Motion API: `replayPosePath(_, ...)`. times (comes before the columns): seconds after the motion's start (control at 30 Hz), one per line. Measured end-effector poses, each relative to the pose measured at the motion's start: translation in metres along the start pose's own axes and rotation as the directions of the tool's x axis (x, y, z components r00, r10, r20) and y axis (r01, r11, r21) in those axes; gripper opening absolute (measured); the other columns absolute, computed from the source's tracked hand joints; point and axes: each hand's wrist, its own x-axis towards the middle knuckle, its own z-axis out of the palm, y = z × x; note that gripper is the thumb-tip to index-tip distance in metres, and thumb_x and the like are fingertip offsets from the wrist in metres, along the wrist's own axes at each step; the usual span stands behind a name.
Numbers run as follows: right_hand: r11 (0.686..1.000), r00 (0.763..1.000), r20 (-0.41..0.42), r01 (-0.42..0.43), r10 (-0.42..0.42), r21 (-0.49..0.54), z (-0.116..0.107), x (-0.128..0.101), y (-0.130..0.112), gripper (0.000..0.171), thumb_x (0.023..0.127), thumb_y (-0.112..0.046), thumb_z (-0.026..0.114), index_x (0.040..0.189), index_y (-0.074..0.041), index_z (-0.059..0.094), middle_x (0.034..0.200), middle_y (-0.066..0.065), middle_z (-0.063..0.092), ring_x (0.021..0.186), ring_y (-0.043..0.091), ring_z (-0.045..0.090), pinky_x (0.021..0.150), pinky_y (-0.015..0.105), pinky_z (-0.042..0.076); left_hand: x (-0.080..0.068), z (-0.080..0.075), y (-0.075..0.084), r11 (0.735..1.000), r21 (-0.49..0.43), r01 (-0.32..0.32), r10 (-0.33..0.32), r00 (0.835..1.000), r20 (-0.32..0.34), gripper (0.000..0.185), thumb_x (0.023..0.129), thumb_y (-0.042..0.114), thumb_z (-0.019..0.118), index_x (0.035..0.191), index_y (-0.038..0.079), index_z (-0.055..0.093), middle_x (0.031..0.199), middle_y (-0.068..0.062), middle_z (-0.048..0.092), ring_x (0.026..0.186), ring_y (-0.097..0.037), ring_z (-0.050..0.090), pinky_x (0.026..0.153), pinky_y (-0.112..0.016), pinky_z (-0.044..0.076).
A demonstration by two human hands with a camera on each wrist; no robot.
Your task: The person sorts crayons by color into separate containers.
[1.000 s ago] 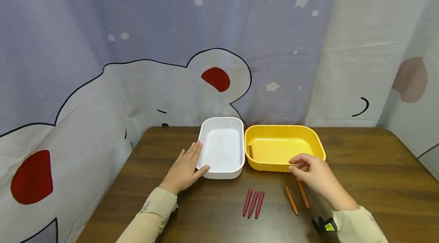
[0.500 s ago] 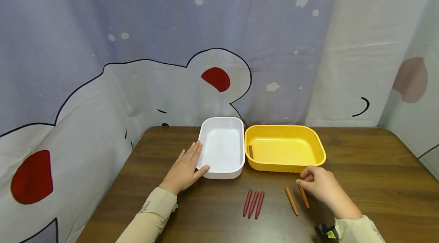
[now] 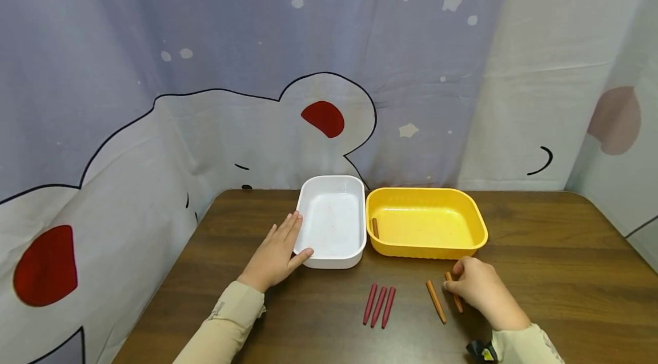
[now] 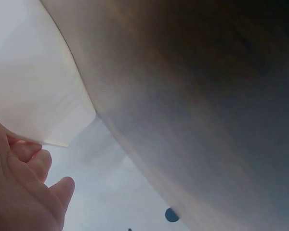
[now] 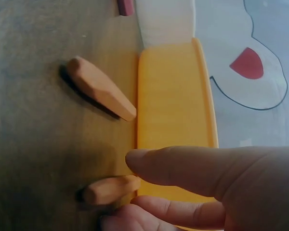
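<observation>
My left hand (image 3: 276, 251) lies flat on the brown table (image 3: 540, 272), its straight fingers against the left wall of the white tray (image 3: 331, 184) and its thumb at the tray's front corner; the tray's wall (image 4: 33, 86) fills the left wrist view. My right hand (image 3: 475, 287) is down on the table in front of the yellow tray (image 3: 475, 221). Its fingertips (image 5: 135, 161) and thumb close on an orange crayon (image 3: 454, 296) (image 5: 111, 189). A second orange crayon (image 3: 436, 301) (image 5: 101, 89) lies just left of it, untouched.
Three dark red crayons (image 3: 378, 306) lie side by side in front of the gap between the trays. One orange crayon (image 3: 375, 227) lies inside the yellow tray (image 5: 173, 106) at its left wall. A printed curtain (image 3: 329, 67) hangs behind the table.
My right hand has come down and back from the yellow tray's front rim to the table, onto the right-hand orange crayon. The left hand and both trays have not moved.
</observation>
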Motion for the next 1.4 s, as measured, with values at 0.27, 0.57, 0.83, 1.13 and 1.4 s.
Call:
replayPosePath(0.27,1.0,1.0,0.027,-0.011,0.011,0.004,0.0057,-0.0014,-0.0011,0.015,0.085,-0.003,0.073,0.082,-0.002,0.059,0.043,0.001,0.053,0.044,0.017,0.054,0.054,0.031,0.044,0.0005,0.0012,-0.0008,1.0,0.002,-0.009,0.009,1.0,-0.015,0.083,0.102,0.052,0.052,0.157,-0.005,0.027,0.165,-0.019,0.025,0.153,-0.033,0.021,0.121,-0.057,0.023)
replayPosePath(0.57,0.999,0.999,0.037,-0.019,0.017,0.039,0.0048,0.0001,-0.0008,0.012,0.085,-0.001,0.071,0.089,0.002,0.06,0.055,0.004,0.058,0.045,0.017,0.056,0.055,0.031,0.048,-0.0003,-0.0007,0.0006,1.0,-0.001,0.004,-0.004,1.0,-0.003,0.083,0.102,0.052,0.052,0.157,-0.004,0.027,0.165,-0.018,0.025,0.153,-0.032,0.021,0.121,-0.058,0.023)
replayPosePath(0.83,0.994,1.0,0.015,-0.005,0.004,0.112,0.0046,0.0012,-0.0018,0.015,0.083,-0.001,0.073,0.093,0.003,0.062,0.077,0.005,0.066,0.057,0.017,0.059,0.055,0.032,0.052,0.0001,0.0018,-0.0011,1.0,-0.001,0.003,-0.003,1.0,-0.004,0.083,0.102,0.052,0.052,0.158,-0.004,0.026,0.165,-0.018,0.023,0.154,-0.031,0.019,0.121,-0.058,0.021)
replayPosePath(1.13,0.96,0.997,0.017,0.065,-0.072,0.273,0.0044,-0.0003,-0.0022,0.015,0.084,0.0,0.07,0.098,0.006,0.066,0.076,0.004,0.068,0.053,0.02,0.061,0.057,0.03,0.051,-0.0006,0.0015,-0.0009,1.0,-0.002,0.004,-0.004,1.0,-0.002,0.083,0.102,0.053,0.052,0.158,-0.004,0.026,0.165,-0.017,0.024,0.154,-0.031,0.02,0.121,-0.057,0.021)
replayPosePath(1.4,0.843,0.988,0.094,0.053,-0.122,0.535,-0.0022,-0.0004,-0.0072,0.03,0.091,0.0,0.063,0.113,0.019,0.061,0.092,0.013,0.071,0.077,0.016,0.067,0.068,0.032,0.061,0.0009,0.0025,-0.0017,1.0,-0.002,0.0,0.0,1.0,-0.01,0.083,0.102,0.052,0.052,0.158,-0.004,0.027,0.165,-0.018,0.024,0.154,-0.032,0.02,0.121,-0.058,0.022)
